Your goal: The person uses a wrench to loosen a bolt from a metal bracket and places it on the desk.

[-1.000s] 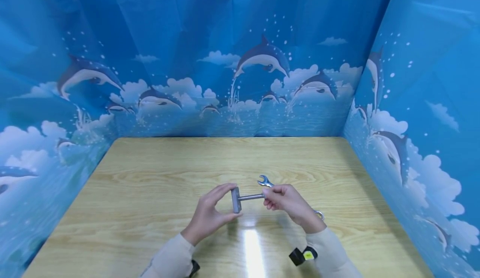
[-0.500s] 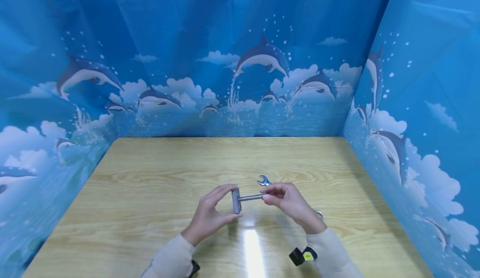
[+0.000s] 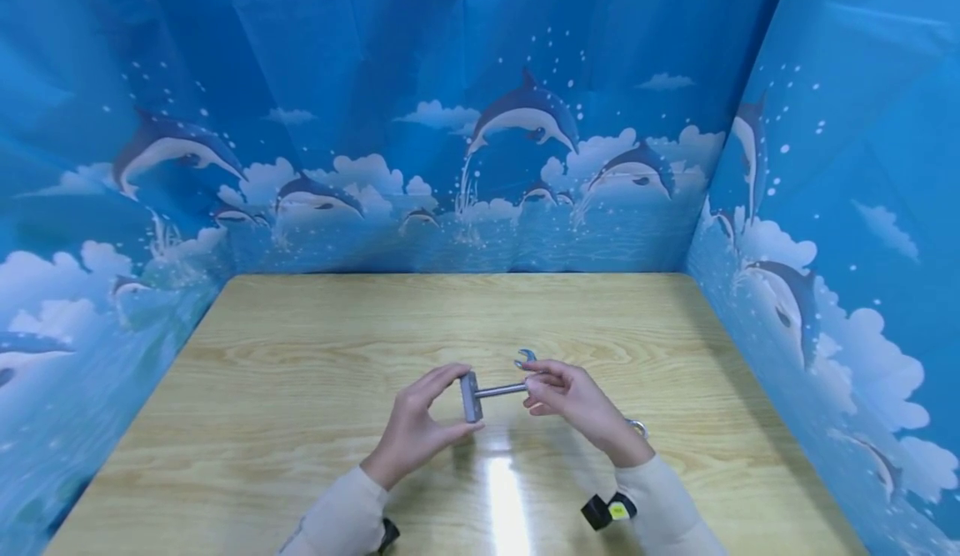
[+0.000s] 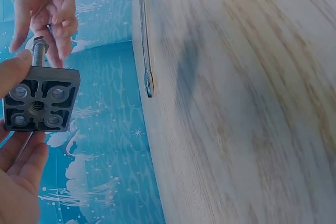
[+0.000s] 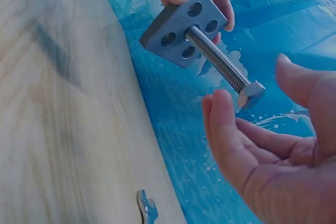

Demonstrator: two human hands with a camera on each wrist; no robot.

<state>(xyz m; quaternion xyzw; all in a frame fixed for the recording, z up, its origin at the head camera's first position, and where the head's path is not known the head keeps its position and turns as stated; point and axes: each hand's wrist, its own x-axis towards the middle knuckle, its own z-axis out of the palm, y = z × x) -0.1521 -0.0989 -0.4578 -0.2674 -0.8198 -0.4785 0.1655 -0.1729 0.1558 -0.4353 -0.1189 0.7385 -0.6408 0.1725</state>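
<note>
My left hand [image 3: 422,423] pinches a grey square metal plate [image 3: 471,398] by opposite edges, thumb on one side and fingers on the other. In the right wrist view, the plate has several round holes, and a threaded hex bolt [image 5: 218,57] stands in its middle. The plate's underside [image 4: 42,82], seen in the left wrist view, is ribbed with an empty-looking threaded centre hole. My right hand [image 3: 581,406] is around the bolt's hex head [image 5: 251,94]. Its thumb is clear of the head, and its fingertips lie close beside it; whether they touch, I cannot tell.
A shiny wrench [image 3: 527,356] lies on the wood-grain table [image 3: 337,323], partly hidden behind my right hand; its ring end [image 3: 637,428] shows beside the wrist. Blue dolphin-print curtains [image 3: 375,122] hang along the table's back and sides.
The right hand's fingers have shifted about the bolt head, and the thumb is now off it. The plate and bolt have risen very slightly; the wrench stays put.
</note>
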